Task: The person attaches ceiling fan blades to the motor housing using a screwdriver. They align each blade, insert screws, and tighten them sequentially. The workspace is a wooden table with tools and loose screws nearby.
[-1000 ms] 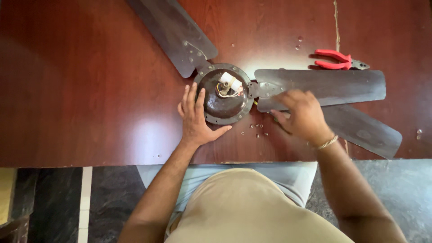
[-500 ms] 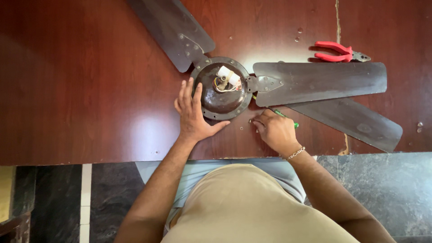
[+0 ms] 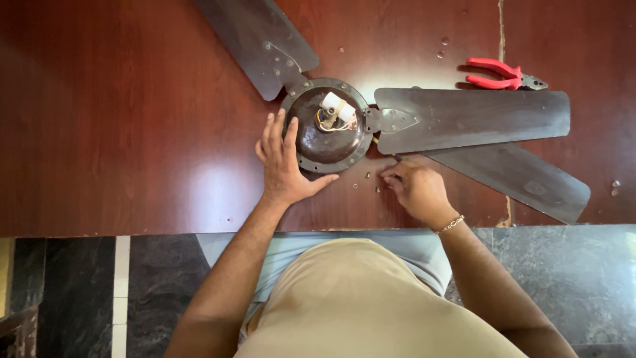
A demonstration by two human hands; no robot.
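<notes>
While my left hand (image 3: 285, 166) lies open and flat against the hub (image 3: 326, 126), pressing its near-left rim, my right hand (image 3: 417, 189) sits curled just near-right of the hub, fingertips pinched at something I cannot make out, under the blade (image 3: 477, 118) whose long axis runs rightward from the hub

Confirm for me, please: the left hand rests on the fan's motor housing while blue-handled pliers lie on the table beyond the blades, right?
Not quite: the pliers have red handles, as the head view shows. The left hand does rest on the motor housing, and the pliers lie on the table beyond the blades.
</notes>
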